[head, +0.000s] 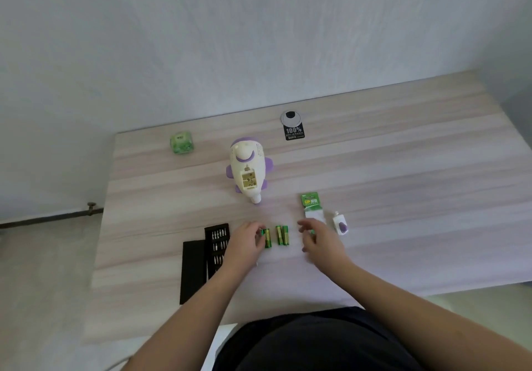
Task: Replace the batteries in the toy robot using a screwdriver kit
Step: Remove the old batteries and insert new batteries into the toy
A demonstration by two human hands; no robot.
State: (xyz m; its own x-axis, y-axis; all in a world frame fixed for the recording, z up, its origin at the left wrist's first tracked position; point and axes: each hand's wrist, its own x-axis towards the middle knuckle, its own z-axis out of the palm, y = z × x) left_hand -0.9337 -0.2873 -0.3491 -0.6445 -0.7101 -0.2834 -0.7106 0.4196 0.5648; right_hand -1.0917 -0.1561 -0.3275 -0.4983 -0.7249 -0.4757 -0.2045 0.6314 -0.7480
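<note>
Toy robot [248, 169] lies face-down mid-counter [403, 169], battery bay open. Left hand [244, 241] pinches one green battery [267, 238]; two batteries [282, 235] lie just beside. Right hand [319, 239] hovers, blurred, fingers loosely spread, over battery pack [311, 205]. Screwdriver kit [216, 244] lies left.

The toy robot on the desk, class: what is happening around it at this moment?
A person is midway through a battery change. The toy robot lies on its front, battery compartment open. The left hand touches one green battery; two more batteries lie beside it. The right hand hovers near the battery pack. The screwdriver kit sits open on the left.
</note>
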